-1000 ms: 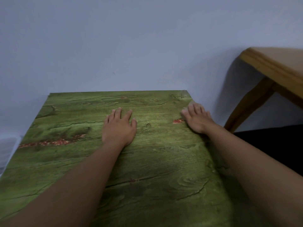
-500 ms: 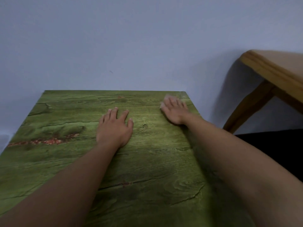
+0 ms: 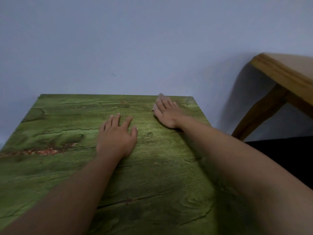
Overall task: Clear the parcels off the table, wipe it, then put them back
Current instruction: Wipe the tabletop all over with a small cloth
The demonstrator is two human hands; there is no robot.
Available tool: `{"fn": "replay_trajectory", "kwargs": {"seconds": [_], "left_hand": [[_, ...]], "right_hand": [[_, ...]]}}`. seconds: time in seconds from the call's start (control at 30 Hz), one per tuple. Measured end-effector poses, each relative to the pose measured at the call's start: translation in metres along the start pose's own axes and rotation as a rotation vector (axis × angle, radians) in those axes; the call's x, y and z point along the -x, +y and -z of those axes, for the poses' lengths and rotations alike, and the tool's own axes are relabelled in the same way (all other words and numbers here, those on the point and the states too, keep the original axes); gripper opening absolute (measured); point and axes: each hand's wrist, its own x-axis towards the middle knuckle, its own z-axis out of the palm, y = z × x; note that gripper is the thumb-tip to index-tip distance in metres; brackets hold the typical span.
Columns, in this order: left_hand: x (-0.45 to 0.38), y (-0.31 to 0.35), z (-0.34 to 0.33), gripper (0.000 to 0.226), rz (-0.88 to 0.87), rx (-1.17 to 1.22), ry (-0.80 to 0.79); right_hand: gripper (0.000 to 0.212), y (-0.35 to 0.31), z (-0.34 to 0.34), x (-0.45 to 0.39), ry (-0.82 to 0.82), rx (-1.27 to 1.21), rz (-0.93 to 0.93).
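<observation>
The right hand (image 3: pixel 166 114) has slid toward the far right corner of the one green wood-grain table (image 3: pixel 67 175), fingers straight, pressing a small pale cloth (image 3: pixel 160 97) flat, while the left hand (image 3: pixel 116 136) rests flat, open, mid-table.

The green table (image 3: pixel 169 175) is cut off by the left and bottom frame edges. Both forearms exit at the bottom edge. At 1 o'clock from the left hand (image 3: pixel 116 139), the right hand (image 3: pixel 166 114) is motion-blurred and covers a pale cloth-like item (image 3: pixel 161 97); only its edges show, identity undetermined. The wooden furniture (image 3: pixel 288 78) is cut off at right.
</observation>
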Motion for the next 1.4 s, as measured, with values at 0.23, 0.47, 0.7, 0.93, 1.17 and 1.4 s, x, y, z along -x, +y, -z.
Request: {"fn": "replay_trajectory", "kwargs": {"seconds": [0.23,0.47,0.7,0.93,1.17,1.4], "left_hand": [[-0.001,-0.002,-0.001,0.058,0.014,0.031,0.013],[-0.001,-0.004,0.000,0.057,0.011,0.028,0.011],[-0.002,-0.003,-0.002,0.057,0.021,0.029,0.021],[-0.002,-0.007,-0.001,0.058,0.013,0.013,0.017],[-0.001,-0.002,0.000,0.059,0.003,0.010,0.002],[-0.001,-0.002,0.000,0.058,0.016,0.023,-0.001]], "right_hand": [[0.066,0.013,0.000,-0.014,0.007,0.028,-0.061],[0.068,0.028,0.009,-0.021,0.000,0.028,-0.144],[0.069,0.037,0.014,-0.019,0.007,0.020,-0.162],[0.069,0.040,0.006,-0.010,0.065,-0.005,-0.136],[0.070,0.047,0.006,0.003,0.013,0.011,-0.121],[0.074,0.043,-0.002,0.007,0.012,0.000,-0.076]]}}
